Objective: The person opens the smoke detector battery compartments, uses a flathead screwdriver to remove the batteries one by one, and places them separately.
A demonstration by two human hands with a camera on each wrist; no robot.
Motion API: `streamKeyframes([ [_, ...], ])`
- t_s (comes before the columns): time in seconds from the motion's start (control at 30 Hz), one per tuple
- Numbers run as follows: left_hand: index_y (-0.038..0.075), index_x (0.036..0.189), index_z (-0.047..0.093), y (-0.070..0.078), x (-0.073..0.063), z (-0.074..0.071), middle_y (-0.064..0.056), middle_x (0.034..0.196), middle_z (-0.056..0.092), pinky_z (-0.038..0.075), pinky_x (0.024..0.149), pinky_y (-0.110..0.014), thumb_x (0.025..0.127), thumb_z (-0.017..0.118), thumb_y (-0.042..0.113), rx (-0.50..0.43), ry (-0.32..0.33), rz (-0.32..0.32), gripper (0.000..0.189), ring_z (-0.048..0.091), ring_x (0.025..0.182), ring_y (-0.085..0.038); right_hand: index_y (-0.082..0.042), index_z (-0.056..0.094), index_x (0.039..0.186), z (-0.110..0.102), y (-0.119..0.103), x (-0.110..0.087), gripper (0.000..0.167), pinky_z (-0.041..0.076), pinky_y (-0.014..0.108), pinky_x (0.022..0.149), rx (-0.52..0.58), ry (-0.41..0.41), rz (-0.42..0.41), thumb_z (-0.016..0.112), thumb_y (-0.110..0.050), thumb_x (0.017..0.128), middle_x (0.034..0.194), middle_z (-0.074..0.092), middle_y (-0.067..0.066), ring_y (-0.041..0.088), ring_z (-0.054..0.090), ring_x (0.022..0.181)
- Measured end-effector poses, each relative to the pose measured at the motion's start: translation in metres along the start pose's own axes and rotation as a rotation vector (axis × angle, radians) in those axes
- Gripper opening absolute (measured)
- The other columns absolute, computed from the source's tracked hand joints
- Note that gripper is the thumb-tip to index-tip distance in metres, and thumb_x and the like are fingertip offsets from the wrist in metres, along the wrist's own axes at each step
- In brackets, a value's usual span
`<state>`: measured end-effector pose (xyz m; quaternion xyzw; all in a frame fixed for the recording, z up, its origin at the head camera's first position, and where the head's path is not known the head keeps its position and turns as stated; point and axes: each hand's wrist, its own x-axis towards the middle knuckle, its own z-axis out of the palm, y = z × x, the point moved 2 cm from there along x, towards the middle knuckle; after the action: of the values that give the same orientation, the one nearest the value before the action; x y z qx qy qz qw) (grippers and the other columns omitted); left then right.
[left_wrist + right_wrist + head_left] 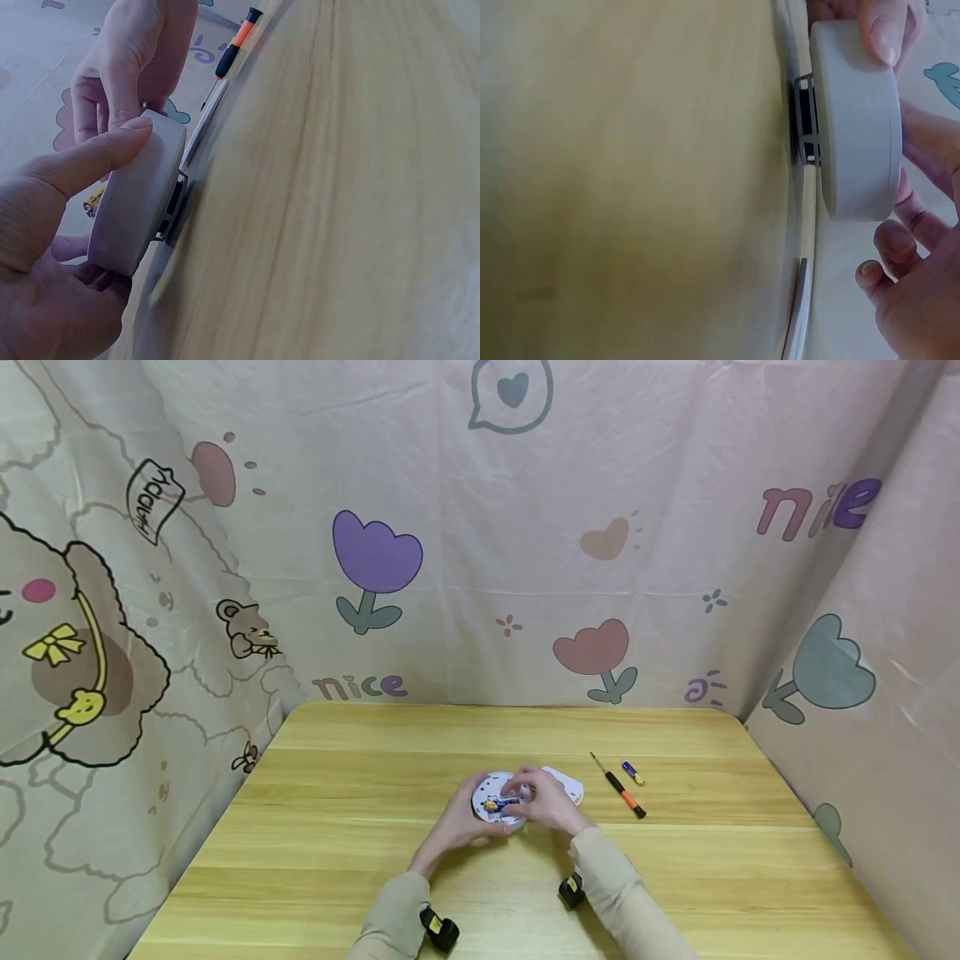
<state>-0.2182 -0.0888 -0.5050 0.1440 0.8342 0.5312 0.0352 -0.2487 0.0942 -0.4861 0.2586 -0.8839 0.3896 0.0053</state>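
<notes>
- Midway between the left and right edges of the table (352, 785), your left hand (459, 818) grips the round white device (485, 787) by its rim.
- Over its face, your right hand (551, 803) bends its fingers at a blue-and-yellow battery (492, 807); whether they pinch it, you cannot tell.
- Just beyond that hand lies a white plate (568, 785).
- Toward the right edge lie a screwdriver (618, 786) and a loose battery (633, 773).

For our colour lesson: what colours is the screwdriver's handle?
The handle is black and orange, seen best in the left wrist view.
</notes>
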Motion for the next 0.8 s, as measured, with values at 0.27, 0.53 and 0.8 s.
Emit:
streamKeyframes([
  [0.27,-0.007,0.152,0.032,0.001,0.0001,-0.0006,-0.03,0.15,0.042,0.042,0.112,-0.062,0.069,0.091,0.021,0.018,-0.005,-0.003,0.106,0.051,0.128,-0.043,-0.018,0.077,0.094,-0.001,-0.0011,0.0051,0.021,0.049,0.033,0.09,-0.054,-0.06,-0.048,0.087,-0.021,0.076,0.099,0.062,-0.003,0.014,0.057,0.095],
  [0.53,-0.007,0.152,0.031,-0.0011,0.0011,-0.0015,-0.03,0.151,0.042,0.042,0.113,-0.062,0.07,0.09,0.021,-0.002,-0.012,0.004,0.105,0.05,0.129,-0.043,-0.017,0.082,0.094,-0.0017,-0.0065,0.0052,0.019,0.046,0.04,0.096,-0.205,-0.033,-0.228,0.087,-0.021,0.076,0.103,0.064,-0.004,0.014,0.057,0.1],
  [0.8,-0.008,0.151,0.032,-0.0004,0.0008,-0.0016,-0.031,0.15,0.042,0.044,0.111,-0.061,0.071,0.09,0.02,0.003,-0.009,0.012,0.103,0.051,0.128,-0.042,-0.015,0.081,0.095,-0.0014,-0.0068,0.0047,0.015,0.048,0.042,0.101,-0.248,-0.067,-0.276,0.083,-0.02,0.081,0.11,0.064,-0.004,0.015,0.057,0.108],
])
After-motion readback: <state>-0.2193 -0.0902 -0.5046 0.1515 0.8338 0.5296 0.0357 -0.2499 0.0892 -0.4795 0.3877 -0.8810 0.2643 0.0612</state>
